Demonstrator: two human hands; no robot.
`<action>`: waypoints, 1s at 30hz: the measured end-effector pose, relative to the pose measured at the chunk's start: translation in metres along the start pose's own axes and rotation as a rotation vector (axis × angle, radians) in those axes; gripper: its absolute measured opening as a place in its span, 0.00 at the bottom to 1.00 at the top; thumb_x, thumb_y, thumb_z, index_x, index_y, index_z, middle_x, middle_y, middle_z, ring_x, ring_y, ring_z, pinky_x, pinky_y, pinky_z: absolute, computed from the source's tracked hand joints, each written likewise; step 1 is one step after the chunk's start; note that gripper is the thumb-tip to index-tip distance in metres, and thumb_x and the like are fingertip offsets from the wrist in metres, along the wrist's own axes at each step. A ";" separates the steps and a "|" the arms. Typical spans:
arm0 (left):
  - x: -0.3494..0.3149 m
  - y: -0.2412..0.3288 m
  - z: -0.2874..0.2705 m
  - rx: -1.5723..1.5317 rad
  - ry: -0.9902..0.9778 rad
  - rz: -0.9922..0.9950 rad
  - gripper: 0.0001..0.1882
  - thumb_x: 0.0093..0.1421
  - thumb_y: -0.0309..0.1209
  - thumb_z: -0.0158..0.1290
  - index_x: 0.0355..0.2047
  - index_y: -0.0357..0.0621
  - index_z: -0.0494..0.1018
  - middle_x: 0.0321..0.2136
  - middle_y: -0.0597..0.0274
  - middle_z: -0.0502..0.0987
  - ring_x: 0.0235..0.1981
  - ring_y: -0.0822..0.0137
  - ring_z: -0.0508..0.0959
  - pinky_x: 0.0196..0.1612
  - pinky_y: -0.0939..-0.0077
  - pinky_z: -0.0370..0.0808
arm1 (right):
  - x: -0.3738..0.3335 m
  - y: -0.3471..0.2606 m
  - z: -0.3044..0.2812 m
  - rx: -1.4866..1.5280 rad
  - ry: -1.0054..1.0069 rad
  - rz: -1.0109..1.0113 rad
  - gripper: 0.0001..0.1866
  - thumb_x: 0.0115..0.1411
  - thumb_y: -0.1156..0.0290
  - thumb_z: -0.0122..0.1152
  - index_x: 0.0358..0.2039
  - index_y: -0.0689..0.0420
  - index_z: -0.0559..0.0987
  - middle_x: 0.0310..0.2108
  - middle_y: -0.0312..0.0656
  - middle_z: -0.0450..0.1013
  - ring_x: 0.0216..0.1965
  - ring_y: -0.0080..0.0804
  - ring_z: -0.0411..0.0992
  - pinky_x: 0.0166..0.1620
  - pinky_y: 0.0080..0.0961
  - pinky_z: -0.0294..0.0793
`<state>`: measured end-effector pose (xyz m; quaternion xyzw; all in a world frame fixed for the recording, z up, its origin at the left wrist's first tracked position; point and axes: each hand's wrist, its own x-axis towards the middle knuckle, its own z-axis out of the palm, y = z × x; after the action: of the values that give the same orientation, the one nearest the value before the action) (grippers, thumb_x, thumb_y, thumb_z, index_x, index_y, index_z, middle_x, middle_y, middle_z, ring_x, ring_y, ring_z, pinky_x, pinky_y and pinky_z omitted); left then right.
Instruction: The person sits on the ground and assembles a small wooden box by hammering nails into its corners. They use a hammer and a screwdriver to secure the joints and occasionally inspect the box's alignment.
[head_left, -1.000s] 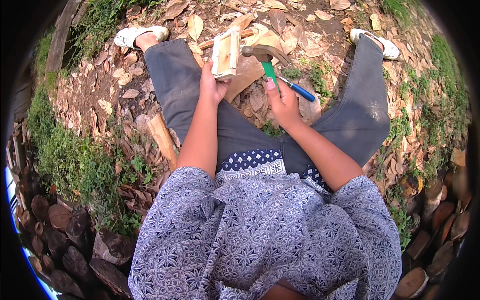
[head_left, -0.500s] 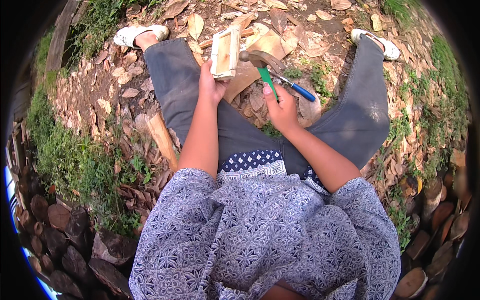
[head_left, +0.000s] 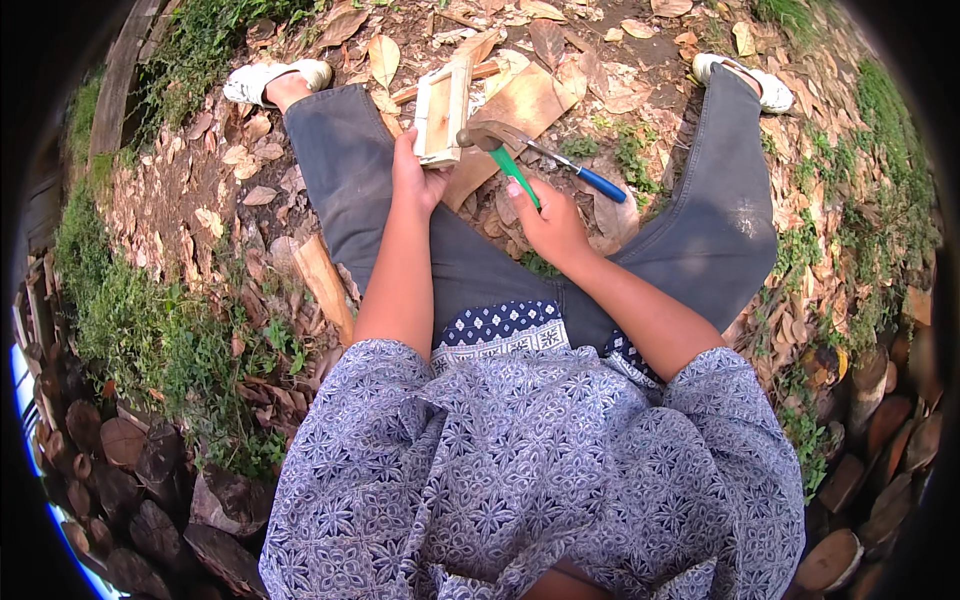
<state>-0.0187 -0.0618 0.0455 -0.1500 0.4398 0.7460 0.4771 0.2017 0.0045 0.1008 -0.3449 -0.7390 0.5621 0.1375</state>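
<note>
My left hand (head_left: 414, 176) is closed around the near end of a small pale wooden box (head_left: 437, 118) with raised edges, held up between my spread legs. In my right hand (head_left: 552, 218) is a claw hammer (head_left: 513, 174) with a green handle, my fingers wrapped round its grip. The hammer's striking face is at the box's right side; whether it touches the wood I cannot tell. Just beyond the hammer lies a tool with a blue handle (head_left: 601, 184) and a thin metal shaft, its far end partly hidden by the hammer head.
A flat piece of brown board (head_left: 535, 103) lies on the leaf-covered ground beyond my hands. Beside my left thigh is a split piece of wood (head_left: 325, 287). Stacked logs (head_left: 125, 440) stand at the lower left, with more logs (head_left: 885, 430) at the lower right.
The hammer has swung left, bringing its head up to the box's right side. My left hand and the box have shifted slightly left.
</note>
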 end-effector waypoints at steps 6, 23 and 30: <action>0.003 0.001 -0.002 -0.024 -0.004 -0.001 0.20 0.69 0.42 0.41 0.52 0.42 0.71 0.39 0.62 0.81 0.31 0.69 0.78 0.28 0.74 0.74 | -0.001 -0.001 0.003 0.220 0.134 0.011 0.20 0.72 0.54 0.55 0.35 0.61 0.78 0.17 0.41 0.67 0.21 0.24 0.65 0.28 0.30 0.66; 0.010 -0.004 -0.013 0.075 -0.006 0.040 0.23 0.70 0.42 0.41 0.57 0.41 0.70 0.46 0.60 0.81 0.39 0.66 0.80 0.36 0.71 0.75 | 0.010 0.000 -0.002 0.325 0.252 0.022 0.21 0.72 0.53 0.55 0.36 0.61 0.77 0.18 0.47 0.69 0.21 0.34 0.67 0.30 0.35 0.68; 0.007 -0.005 0.000 0.122 -0.021 0.099 0.24 0.71 0.40 0.40 0.61 0.41 0.67 0.51 0.57 0.78 0.44 0.63 0.81 0.41 0.65 0.78 | 0.003 0.023 0.008 0.156 0.089 0.064 0.24 0.73 0.51 0.53 0.31 0.60 0.75 0.17 0.37 0.67 0.20 0.24 0.66 0.27 0.31 0.66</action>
<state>-0.0182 -0.0569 0.0380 -0.0909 0.4862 0.7420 0.4525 0.2030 0.0036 0.0759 -0.3813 -0.6748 0.6062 0.1784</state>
